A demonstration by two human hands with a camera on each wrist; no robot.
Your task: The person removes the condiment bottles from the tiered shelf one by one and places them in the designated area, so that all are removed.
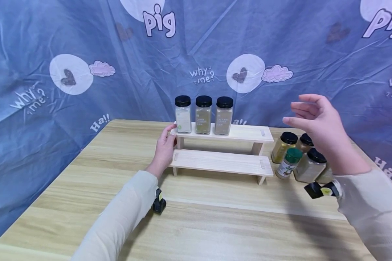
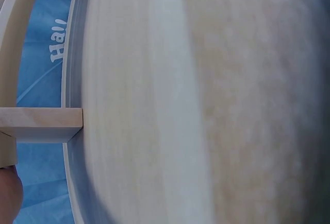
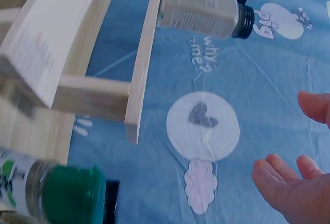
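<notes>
A two-tier wooden shelf rack [image 1: 215, 161] stands on the table. On its upper board, toward the left, are three square glass spice jars with black lids: one of pale powder [image 1: 183, 119], one labelled cumin powder [image 1: 203, 119] and a brownish one [image 1: 223, 119]. My left hand [image 1: 164, 149] grips the left end of the upper board; its fingertip [image 2: 7, 195] shows at the left wrist view's lower left. Raised above the jars on the right, my right hand [image 1: 325, 127] holds nothing, fingers and thumb spread apart.
Right of the rack cluster several spice jars: a green-capped shaker [image 1: 285, 169], a yellow jar [image 1: 278, 151] and a pale greyish jar [image 1: 308, 171] among them, some partly behind the right forearm. A blue printed cloth [image 1: 183, 43] hangs behind the wooden table [image 1: 196, 232].
</notes>
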